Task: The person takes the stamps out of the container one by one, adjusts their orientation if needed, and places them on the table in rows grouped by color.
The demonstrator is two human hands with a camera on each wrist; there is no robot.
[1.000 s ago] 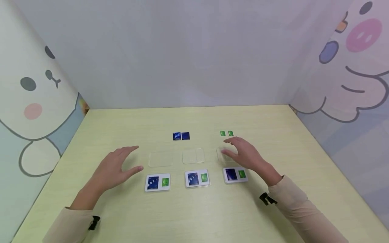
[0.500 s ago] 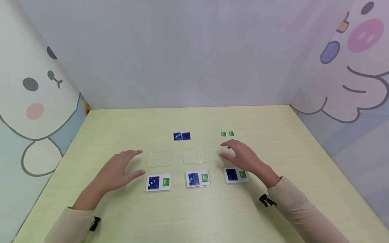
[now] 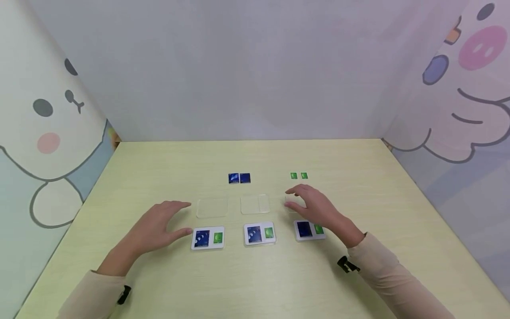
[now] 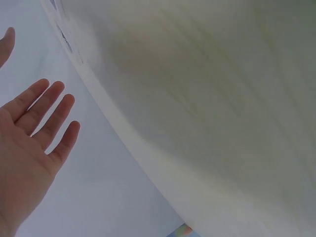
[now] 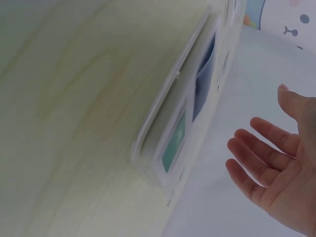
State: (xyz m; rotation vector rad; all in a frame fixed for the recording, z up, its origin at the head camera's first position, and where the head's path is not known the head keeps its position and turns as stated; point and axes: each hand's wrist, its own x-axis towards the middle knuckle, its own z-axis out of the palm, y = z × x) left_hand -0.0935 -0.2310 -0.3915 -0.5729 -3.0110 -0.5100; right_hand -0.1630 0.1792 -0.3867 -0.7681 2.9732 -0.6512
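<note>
My left hand point(image 3: 155, 228) hovers over the table with thumb and fingers spread and nothing between them, beside the left white card point(image 3: 208, 246). My right hand point(image 3: 315, 206) is held with its fingers apart and bare, overlapping the right clear plastic cover point(image 3: 292, 209) and partly the right white card point(image 3: 297, 238). A middle white card point(image 3: 260, 243) lies between them. Each card carries a blue stamp and a green stamp; in the right wrist view the right card point(image 5: 154, 163) sits in a clear case, its blue stamp point(image 5: 204, 91) curling up.
Behind the cards lie a left clear cover point(image 3: 212, 208) and a middle clear cover point(image 3: 249, 204). Farther back are two blue stamps point(image 3: 245, 178) and two green stamps point(image 3: 304, 175). Cartoon-printed curtains point(image 3: 255, 71) enclose the pale wooden table point(image 3: 179, 283).
My left hand has moved slightly right, toward the left card. The right hand has shifted a little left and down. The cards, covers and stamps keep their places.
</note>
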